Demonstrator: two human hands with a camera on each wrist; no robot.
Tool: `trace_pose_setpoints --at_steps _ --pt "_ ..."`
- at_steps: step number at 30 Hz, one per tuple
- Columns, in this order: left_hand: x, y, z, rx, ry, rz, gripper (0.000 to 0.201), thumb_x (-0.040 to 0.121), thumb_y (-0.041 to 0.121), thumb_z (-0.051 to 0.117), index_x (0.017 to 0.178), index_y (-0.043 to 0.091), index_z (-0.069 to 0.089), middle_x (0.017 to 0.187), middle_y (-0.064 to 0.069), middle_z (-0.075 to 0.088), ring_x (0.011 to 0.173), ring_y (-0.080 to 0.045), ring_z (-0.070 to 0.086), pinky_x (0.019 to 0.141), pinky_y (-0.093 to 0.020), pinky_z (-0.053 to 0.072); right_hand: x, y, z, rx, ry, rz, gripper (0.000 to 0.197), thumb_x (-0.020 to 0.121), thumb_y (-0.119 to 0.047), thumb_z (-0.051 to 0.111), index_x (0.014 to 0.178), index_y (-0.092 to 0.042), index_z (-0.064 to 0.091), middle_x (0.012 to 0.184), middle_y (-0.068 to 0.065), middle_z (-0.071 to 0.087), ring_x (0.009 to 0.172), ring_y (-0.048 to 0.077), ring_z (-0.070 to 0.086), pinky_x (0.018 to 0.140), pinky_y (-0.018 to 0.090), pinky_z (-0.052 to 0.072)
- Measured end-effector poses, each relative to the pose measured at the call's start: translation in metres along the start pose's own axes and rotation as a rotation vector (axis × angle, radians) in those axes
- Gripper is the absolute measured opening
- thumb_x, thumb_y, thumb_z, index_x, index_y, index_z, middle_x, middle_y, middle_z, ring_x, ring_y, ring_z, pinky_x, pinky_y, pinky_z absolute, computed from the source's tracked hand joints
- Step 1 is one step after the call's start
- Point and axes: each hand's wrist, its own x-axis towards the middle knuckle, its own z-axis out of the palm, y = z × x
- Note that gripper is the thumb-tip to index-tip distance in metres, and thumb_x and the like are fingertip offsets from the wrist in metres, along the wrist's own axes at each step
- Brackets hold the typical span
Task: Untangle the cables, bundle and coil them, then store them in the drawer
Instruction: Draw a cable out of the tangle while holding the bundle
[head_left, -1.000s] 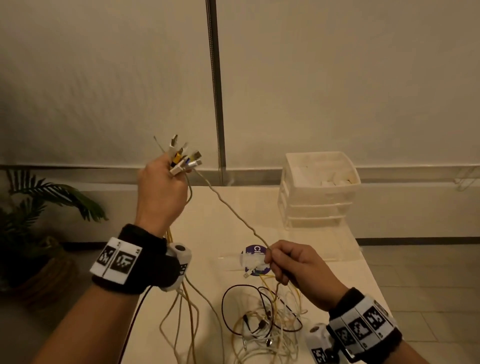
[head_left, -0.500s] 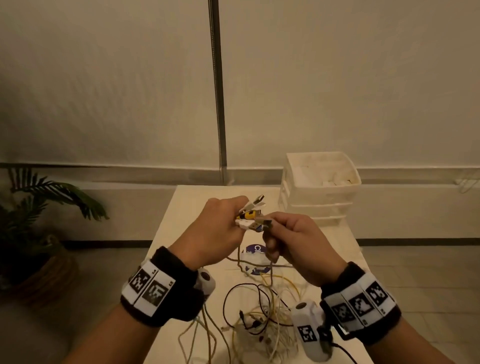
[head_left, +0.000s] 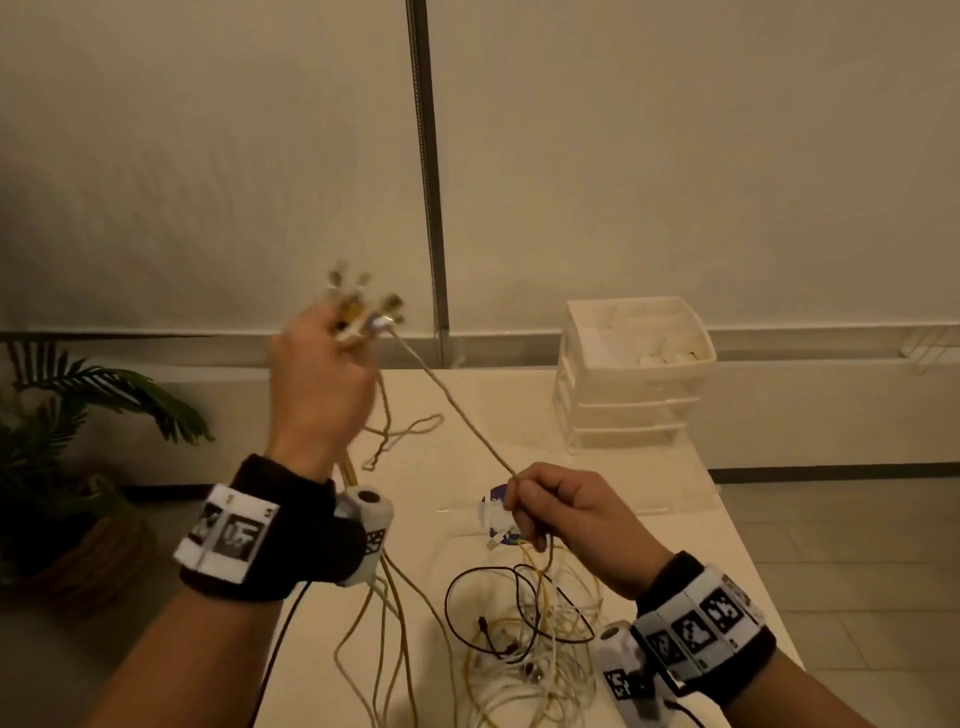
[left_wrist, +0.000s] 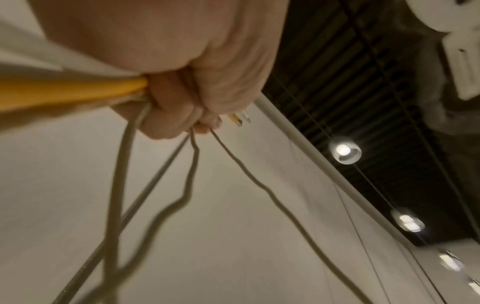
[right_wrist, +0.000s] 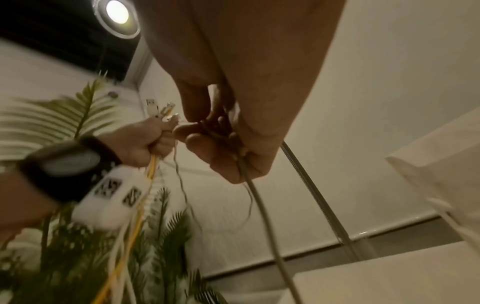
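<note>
My left hand (head_left: 332, 374) is raised above the table and grips a bunch of cable ends, whose plugs (head_left: 363, 312) fan out above the fist. Yellow and pale cables (head_left: 395, 613) hang from it past the wrist; the left wrist view shows the fist (left_wrist: 182, 98) closed round them. One beige braided cable (head_left: 457, 410) runs taut from the plugs down to my right hand (head_left: 561, 504), which pinches it low over the table. The right wrist view shows that cable (right_wrist: 259, 205) leaving the curled fingers. A tangle of white, yellow and black cables (head_left: 524, 639) lies on the table under the right hand.
A white plastic drawer unit (head_left: 631, 374) stands at the table's far right, its top tray holding small white items. A round purple-and-white sticker (head_left: 496, 506) lies mid-table beside the right hand. A potted palm (head_left: 67, 415) stands on the floor left of the white table (head_left: 691, 519).
Half a second ago both hands met over mid-table at the plugs. The left hand has since risen up and left with the bunch, and the right hand has slid down the beige cable, stretching it.
</note>
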Motion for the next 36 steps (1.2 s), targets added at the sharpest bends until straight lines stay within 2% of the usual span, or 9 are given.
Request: trace_pose_setpoints --at_steps 4,9,12,15,18,21,25,33,36 --pt "0.014 -0.017 -0.016 -0.035 0.053 -0.048 0.011 0.096 0.015 0.057 0.100 0.013 0.066 0.090 0.001 0.063 0.081 -0.016 0.056 0.056 -0.013 0.034 -0.006 0.011 0.005 0.007 0.050 0.071 0.028 0.102 -0.016 0.043 0.081 -0.009 0.062 0.054 0.002 0.046 0.049 0.014 0.039 0.052 0.026 0.035" --pt "-0.016 -0.010 -0.011 -0.140 -0.024 0.201 0.024 0.092 0.018 0.064 0.116 0.017 0.060 0.078 0.013 0.062 0.067 -0.005 0.061 0.057 -0.012 0.046 0.003 -0.014 0.010 0.325 0.138 0.142 0.031 0.101 -0.014 0.040 0.078 -0.005 0.058 0.050 0.002 0.035 0.042 0.011 0.025 0.045 0.023 0.025" --pt "-0.039 0.002 0.002 -0.256 -0.435 0.337 0.033 0.083 0.011 0.064 0.116 0.015 0.064 0.094 0.020 0.069 0.087 0.008 0.067 0.075 -0.010 0.050 0.005 -0.037 0.013 0.304 0.063 0.135 0.030 0.101 -0.014 0.040 0.081 -0.001 0.058 0.050 0.002 0.035 0.042 0.012 0.024 0.047 0.024 0.022" --pt "-0.045 0.000 0.016 -0.162 -0.724 0.393 0.027 0.079 0.001 0.066 0.101 0.016 0.071 0.088 0.013 0.072 0.083 -0.005 0.068 0.073 -0.025 0.054 0.004 -0.055 0.017 0.281 0.024 0.106 0.029 0.101 -0.014 0.041 0.085 -0.001 0.063 0.050 0.001 0.034 0.045 0.013 0.022 0.050 0.029 0.017" --pt "-0.041 -0.008 0.019 -0.032 -0.690 0.413 0.014 0.080 0.003 0.060 0.076 0.017 0.062 0.065 0.005 0.063 0.060 -0.017 0.055 0.055 -0.040 0.044 0.002 -0.060 0.017 0.328 0.039 0.084 0.028 0.100 -0.014 0.042 0.081 -0.004 0.060 0.050 0.002 0.036 0.044 0.013 0.022 0.051 0.032 0.015" --pt "-0.034 -0.009 0.008 -0.033 -0.624 0.422 0.012 0.076 0.009 0.058 0.072 0.019 0.062 0.065 0.015 0.063 0.061 -0.012 0.057 0.053 -0.020 0.041 -0.003 -0.051 0.013 0.315 0.033 0.087 0.027 0.099 -0.016 0.044 0.083 -0.002 0.060 0.052 0.005 0.036 0.042 0.011 0.024 0.047 0.024 0.024" --pt "-0.017 -0.017 -0.013 -0.016 -0.413 0.388 0.019 0.074 0.004 0.059 0.073 0.021 0.068 0.065 0.028 0.056 0.065 0.010 0.056 0.056 -0.003 0.035 -0.025 -0.030 0.002 0.213 -0.001 0.132 0.027 0.093 -0.031 0.052 0.078 -0.011 0.062 0.054 0.001 0.033 0.048 0.012 0.024 0.050 0.027 0.023" --pt "-0.038 -0.020 -0.018 -0.124 -0.649 0.372 0.025 0.078 0.001 0.059 0.074 0.026 0.065 0.070 0.014 0.066 0.065 -0.012 0.061 0.057 -0.027 0.046 -0.089 -0.007 -0.014 0.138 -0.011 0.197 0.050 0.077 -0.054 0.068 0.086 -0.005 0.063 0.052 0.004 0.034 0.050 0.016 0.025 0.049 0.027 0.023" --pt "-0.039 -0.022 -0.024 -0.108 -0.663 0.399 0.021 0.079 0.006 0.057 0.075 0.026 0.063 0.068 0.015 0.062 0.063 -0.012 0.058 0.054 -0.023 0.042 -0.120 0.000 -0.023 0.110 -0.030 0.307 0.046 0.078 -0.050 0.068 0.085 -0.004 0.063 0.055 0.008 0.031 0.053 0.020 0.025 0.052 0.030 0.022"
